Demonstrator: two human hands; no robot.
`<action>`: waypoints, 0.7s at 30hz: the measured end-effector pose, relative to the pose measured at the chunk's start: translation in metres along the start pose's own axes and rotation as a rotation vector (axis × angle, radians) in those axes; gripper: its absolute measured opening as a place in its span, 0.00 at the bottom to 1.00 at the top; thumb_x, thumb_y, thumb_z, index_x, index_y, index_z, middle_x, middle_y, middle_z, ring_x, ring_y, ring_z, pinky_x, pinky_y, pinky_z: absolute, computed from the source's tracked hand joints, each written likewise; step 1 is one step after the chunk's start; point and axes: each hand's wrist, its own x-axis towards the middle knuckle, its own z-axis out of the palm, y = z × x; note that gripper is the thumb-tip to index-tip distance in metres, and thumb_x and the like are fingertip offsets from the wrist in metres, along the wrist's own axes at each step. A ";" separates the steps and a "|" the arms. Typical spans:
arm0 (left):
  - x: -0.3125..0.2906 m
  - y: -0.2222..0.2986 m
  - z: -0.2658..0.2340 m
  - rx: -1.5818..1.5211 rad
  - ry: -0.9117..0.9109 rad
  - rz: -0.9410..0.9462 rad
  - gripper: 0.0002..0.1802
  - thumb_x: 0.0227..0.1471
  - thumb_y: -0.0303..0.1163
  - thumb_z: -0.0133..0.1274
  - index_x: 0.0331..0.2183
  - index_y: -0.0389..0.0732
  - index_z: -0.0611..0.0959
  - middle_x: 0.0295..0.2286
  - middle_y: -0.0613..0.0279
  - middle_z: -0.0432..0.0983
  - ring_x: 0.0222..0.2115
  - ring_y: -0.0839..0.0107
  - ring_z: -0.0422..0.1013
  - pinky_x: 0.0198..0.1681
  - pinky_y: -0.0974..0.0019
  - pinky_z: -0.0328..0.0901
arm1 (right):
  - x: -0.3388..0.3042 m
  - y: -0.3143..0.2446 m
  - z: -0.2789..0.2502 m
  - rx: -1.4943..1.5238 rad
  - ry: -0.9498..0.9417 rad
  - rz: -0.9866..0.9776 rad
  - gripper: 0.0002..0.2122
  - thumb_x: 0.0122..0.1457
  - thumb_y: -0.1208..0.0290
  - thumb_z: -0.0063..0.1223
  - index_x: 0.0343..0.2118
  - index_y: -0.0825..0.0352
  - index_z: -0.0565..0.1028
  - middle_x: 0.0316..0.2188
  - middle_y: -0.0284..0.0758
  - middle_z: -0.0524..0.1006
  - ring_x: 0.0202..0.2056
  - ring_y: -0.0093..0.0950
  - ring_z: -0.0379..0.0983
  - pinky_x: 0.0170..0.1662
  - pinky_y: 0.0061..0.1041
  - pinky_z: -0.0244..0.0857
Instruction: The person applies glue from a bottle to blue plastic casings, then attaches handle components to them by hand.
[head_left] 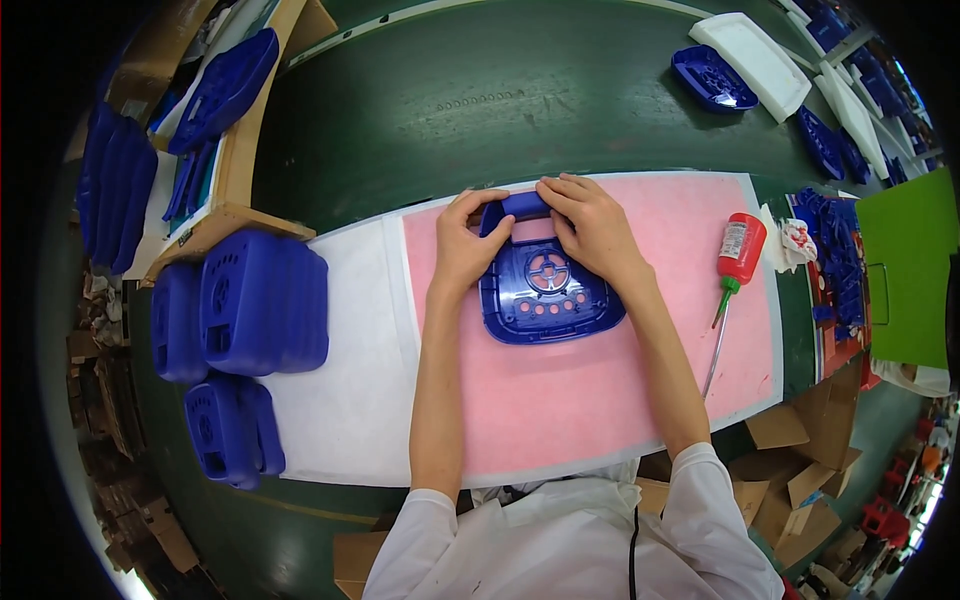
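A blue plastic housing half (550, 315) lies on the pink work sheet, its hollow inside facing up. It has a round spoked opening, a row of small holes and a handle part at its far end. My left hand (470, 243) grips the handle's left side, thumb on the inner edge and fingers over the outside. On the handle's right side, my right hand (597, 228) is closed with bent fingers and thumb. Whether the blue bar (523, 206) between my hands is a separate piece, I cannot tell; my fingers cover its ends.
Stacked blue housings (265, 300) stand at the left, beside a wooden rack (235, 170). To the right lie a red bottle (740, 248) with a green tip and a thin metal rod (716, 355). Farther right are small blue parts (835, 250) and a green panel (908, 270).
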 end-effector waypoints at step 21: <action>-0.003 0.052 -0.045 0.055 0.093 0.142 0.16 0.47 0.24 0.58 0.41 0.36 0.80 0.34 0.59 0.78 0.35 0.70 0.75 0.40 0.69 0.69 | 0.059 0.019 -0.025 -0.241 -0.487 -0.010 0.16 0.37 0.60 0.67 0.27 0.64 0.80 0.29 0.43 0.79 0.37 0.43 0.76 0.41 0.40 0.70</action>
